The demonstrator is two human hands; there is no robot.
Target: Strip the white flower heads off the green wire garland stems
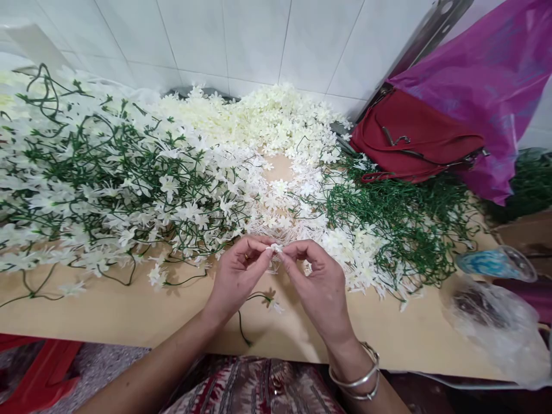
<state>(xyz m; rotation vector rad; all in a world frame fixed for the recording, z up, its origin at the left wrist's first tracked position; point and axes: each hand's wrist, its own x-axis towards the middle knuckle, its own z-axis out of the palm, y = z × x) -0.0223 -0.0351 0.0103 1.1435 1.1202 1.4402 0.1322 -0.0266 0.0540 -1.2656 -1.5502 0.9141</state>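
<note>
My left hand [239, 270] and my right hand [314, 275] meet at the middle of the table, thumbs and forefingers pinched. Between the fingertips is a small white artificial flower [276, 248], held from both sides and partly covered by the fingers. Just beyond lies a heap of loose white petals [280, 215]. Below my hands, a green stem with a white bloom [276, 306] rests on the tabletop. Green plastic stems [397, 221] are piled to the right of my right hand. White flowers on green stems [129, 184] spread over the left side.
Cream blossoms [276, 118] are heaped by the tiled wall [254, 40]. A red bag [414, 135] and a purple plastic bag [483, 86] sit at the back right. A blue-patterned cup [495, 263] and a clear plastic bag [504, 328] are on the right. A red stool [47, 374] stands lower left.
</note>
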